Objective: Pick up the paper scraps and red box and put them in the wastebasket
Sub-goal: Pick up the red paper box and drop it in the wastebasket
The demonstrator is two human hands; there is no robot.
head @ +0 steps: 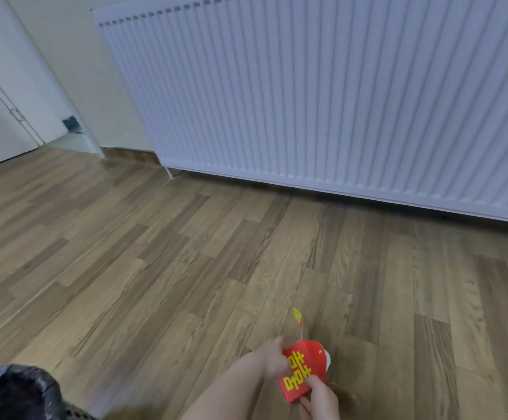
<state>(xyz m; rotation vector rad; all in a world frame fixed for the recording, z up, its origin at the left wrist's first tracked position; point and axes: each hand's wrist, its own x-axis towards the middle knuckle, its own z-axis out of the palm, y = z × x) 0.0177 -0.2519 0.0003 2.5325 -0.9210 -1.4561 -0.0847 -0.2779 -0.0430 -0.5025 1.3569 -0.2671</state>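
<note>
A red box [305, 360] with yellow characters on its face is held low in the view, just above the wooden floor. My left hand [272, 359] grips its left edge. My right hand [322, 398] pinches its lower right corner from below. A thin red and yellow flap [298, 318] sticks up from the box's top. The wastebasket [19, 392], lined with a black bag, shows at the bottom left corner, well to the left of the box. No loose paper scraps are visible.
A long white radiator [322, 101] runs along the wall ahead and to the right. A white door and frame [10, 95] stand at the far left. Brown laminate floor [186, 268] stretches between them.
</note>
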